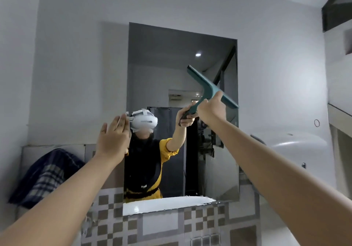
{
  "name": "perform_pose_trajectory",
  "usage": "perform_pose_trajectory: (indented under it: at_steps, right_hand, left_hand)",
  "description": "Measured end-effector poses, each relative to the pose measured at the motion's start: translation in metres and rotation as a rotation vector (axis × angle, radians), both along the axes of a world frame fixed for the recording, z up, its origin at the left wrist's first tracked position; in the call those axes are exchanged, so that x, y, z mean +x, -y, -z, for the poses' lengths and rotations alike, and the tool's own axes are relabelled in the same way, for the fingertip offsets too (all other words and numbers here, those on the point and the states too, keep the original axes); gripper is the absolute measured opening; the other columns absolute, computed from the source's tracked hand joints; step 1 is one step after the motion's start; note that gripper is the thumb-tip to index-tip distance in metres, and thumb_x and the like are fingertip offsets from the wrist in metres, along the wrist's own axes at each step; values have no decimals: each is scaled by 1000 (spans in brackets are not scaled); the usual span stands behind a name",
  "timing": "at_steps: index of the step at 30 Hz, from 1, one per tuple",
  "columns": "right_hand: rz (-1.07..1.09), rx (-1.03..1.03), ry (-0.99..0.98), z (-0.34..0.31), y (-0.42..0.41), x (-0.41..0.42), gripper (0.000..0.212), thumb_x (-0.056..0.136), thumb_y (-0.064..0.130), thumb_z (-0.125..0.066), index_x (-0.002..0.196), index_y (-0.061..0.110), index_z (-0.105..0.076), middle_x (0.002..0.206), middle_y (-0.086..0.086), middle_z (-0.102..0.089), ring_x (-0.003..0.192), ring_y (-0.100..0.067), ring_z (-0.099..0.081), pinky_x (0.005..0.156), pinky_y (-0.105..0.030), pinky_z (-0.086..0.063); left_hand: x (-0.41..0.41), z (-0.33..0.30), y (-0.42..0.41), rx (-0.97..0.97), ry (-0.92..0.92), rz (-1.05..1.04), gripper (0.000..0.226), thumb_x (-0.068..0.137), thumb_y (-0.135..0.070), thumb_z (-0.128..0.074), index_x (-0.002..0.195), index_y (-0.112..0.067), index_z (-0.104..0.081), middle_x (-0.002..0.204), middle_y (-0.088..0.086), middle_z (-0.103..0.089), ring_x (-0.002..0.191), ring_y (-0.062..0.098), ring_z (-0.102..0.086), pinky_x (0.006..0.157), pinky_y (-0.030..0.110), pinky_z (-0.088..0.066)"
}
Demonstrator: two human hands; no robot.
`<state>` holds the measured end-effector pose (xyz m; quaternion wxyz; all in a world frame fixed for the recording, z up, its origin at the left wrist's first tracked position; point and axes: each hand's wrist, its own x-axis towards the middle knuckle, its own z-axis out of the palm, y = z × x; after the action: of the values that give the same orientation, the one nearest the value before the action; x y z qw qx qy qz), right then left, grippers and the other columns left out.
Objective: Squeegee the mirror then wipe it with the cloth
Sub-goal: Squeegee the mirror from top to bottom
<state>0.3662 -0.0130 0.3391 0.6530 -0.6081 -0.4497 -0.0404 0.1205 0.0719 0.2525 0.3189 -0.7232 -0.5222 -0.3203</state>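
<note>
A dark checked cloth (44,173) hangs at the far left over the top edge of the tiled wall (200,224), well left of and below both hands. Just right of it and higher, the left hand (114,139) is raised with palm toward the wall and fingers spread flat; its grip is released and holds nothing, and the fingertips sit at the mirror's left edge, though contact with the glass cannot be told.

The mirror (171,70) is a tall rectangle set in the pale wall, filling the span between the two hands and reaching above and below them.

Right of centre, the right hand (211,109) is clenched around the handle of the teal squeegee (206,85). The handle runs down-left out of the grip; the blade bar sits just above the grip, tilted, its high end up-left and its low end down-right at the mirror's right edge. Whether the blade touches the glass cannot be told.

Far right and below the grip, a white sink (297,145) is seen.
</note>
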Motion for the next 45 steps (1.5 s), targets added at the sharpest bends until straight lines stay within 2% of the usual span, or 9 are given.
perform_pose_trajectory:
  at_steps: [4,7,11,18,22,27,36,41,45]
  right_hand:
    - [-48,21,-148,0,-10,-30,38,97,18,-36,133,16,-22,101,-12,-59,77,-24,-63,48,-30,-43]
    - [-82,32,-213,1,-14,-50,42,95,18,-37,134,19,-21,106,-13,-59,78,-25,-65,54,-34,-51]
    - [-159,20,-255,4,-15,-75,47,96,16,-39,138,16,-18,77,-8,-56,69,-24,-65,62,-39,-60]
    - [-269,-5,-251,10,-15,-124,51,96,15,-41,139,18,-15,84,-10,-59,74,-26,-68,62,-45,-61]
    - [-299,-5,-87,17,-17,-155,48,97,15,-41,139,14,-18,81,-8,-57,64,-19,-61,43,-28,-48]
    - [-291,2,89,34,-15,-176,32,95,13,-40,124,14,-27,85,-14,-63,77,-32,-66,66,-46,-59]
    - [32,14,589,73,-4,-108,19,95,27,-49,108,14,-46,72,-8,-62,59,-28,-59,50,-35,-50]
    - [149,30,839,68,-6,-64,26,94,28,-53,115,14,-53,80,-9,-68,60,-27,-58,49,-26,-41]
    - [177,97,986,61,-10,-32,33,92,29,-57,122,16,-57,81,-9,-70,65,-29,-63,52,-31,-51]
  left_hand:
    - [-5,0,-18,-14,-69,-22,95,82,-29,-63,145,-9,6,157,7,8,144,24,3,115,45,-11]
    - [-7,1,-23,-2,-86,-22,95,81,-26,-62,146,-9,5,157,6,10,144,23,3,115,45,-11]
    - [-8,-1,-23,-16,-128,-50,99,82,-34,-63,145,-10,9,156,5,13,144,22,5,115,44,-9]
    - [-13,-1,-18,-23,-126,13,99,82,-38,-63,145,-10,8,156,5,14,144,23,8,115,44,-7]
    - [-20,11,-16,22,-125,74,86,87,-40,-55,146,-13,1,157,3,8,144,24,5,115,45,-7]
    - [-21,34,-13,9,-117,134,82,84,-46,-58,146,-16,-14,157,5,-6,144,26,-3,115,47,-9]
    - [-21,58,-17,-31,-61,159,101,74,-37,-72,146,-13,-5,155,6,-13,143,26,-11,114,46,-14]
    - [-23,64,-23,-2,-45,137,107,63,-36,-81,145,-13,-17,150,9,-29,138,30,-27,108,48,-25]
    - [-25,70,-30,24,-25,134,113,50,-38,-87,143,-13,-28,141,12,-44,129,33,-43,101,49,-35]
